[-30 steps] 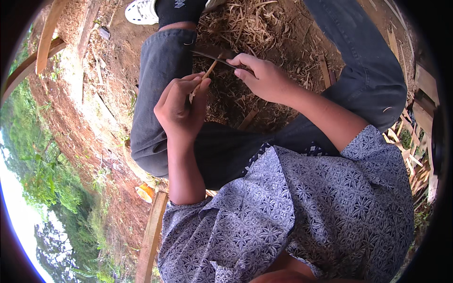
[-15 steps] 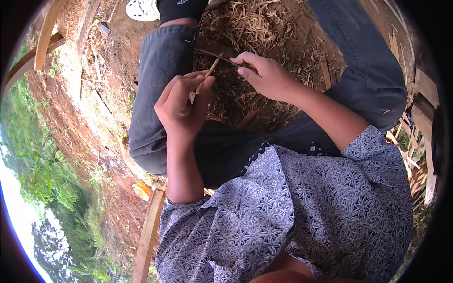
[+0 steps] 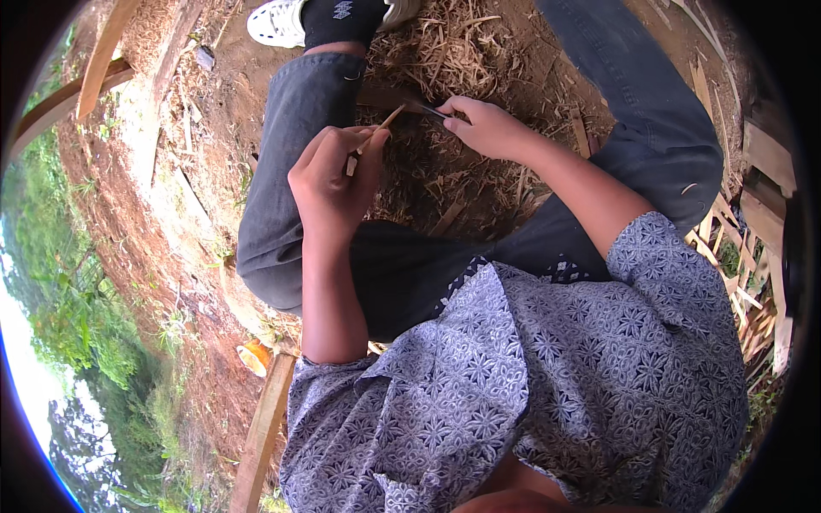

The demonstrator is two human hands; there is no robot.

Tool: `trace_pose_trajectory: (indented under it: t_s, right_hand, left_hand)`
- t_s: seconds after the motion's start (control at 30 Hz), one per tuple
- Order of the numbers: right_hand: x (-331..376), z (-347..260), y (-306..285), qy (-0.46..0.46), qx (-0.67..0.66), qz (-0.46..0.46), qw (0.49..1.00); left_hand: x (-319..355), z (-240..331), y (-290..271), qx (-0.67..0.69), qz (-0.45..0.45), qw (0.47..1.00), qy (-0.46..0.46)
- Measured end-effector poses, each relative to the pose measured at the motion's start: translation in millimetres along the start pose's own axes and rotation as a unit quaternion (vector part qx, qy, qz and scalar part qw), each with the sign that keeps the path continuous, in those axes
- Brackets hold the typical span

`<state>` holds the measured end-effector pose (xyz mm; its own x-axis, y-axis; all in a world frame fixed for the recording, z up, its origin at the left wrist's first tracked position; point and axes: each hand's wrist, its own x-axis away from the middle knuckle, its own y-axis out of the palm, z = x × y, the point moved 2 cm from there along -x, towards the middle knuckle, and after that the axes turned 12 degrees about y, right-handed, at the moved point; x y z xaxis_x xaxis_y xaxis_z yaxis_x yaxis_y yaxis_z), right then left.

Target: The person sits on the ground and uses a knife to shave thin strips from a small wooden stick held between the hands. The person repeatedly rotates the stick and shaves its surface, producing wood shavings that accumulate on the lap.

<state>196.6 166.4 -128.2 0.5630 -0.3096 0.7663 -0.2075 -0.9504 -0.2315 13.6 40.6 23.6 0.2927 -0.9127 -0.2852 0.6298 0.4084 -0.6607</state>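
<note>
Head view: left hand point(image 3: 329, 181), fingers closed around a slim, pale-brown wooden stick point(image 3: 392, 117), tip pointing away and rightward, held between dark-grey trouser legs point(image 3: 304, 107); right hand point(image 3: 486, 128), gripping a thin, dark metal blade point(image 3: 434, 112), partly blurred, near that tip. Beyond both hands, a loose heap of pale wood shavings point(image 3: 462, 51) lies on brown earth point(image 3: 547, 81), near a white perforated shoe point(image 3: 275, 24).

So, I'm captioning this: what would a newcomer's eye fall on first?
Probably the patterned shirt, filling the lower middle. Above it, the left hand pinches a thin stick, and the right hand holds what looks like a knife near the stick's tip. A white shoe stands out at the top, left of centre.
</note>
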Motion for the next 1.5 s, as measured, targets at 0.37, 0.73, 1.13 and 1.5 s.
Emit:
trace_pose_trajectory:
  t_s: [0.37, 0.73, 1.13, 1.5]
  right_hand:
    - [11.9, -36.0, -37.7, 0.007, -0.391, -0.036, 0.920]
    - [121.7, -55.3, -48.6, -0.102, -0.237, -0.131, 0.957]
    - [147.4, -65.2, -32.8, -0.112, -0.120, -0.125, 0.979]
    - [150.4, -71.7, -27.2, -0.151, -0.184, -0.151, 0.960]
  left_hand:
    - [25.0, -12.0, -41.9, 0.227, 0.271, 0.934, -0.054]
    - [49.7, 11.8, -44.8, 0.402, 0.365, 0.839, -0.042]
    - [47.4, 33.2, -60.6, 0.412, 0.387, 0.824, -0.035]
    - [47.1, 23.1, -53.4, 0.414, 0.339, 0.839, -0.099]
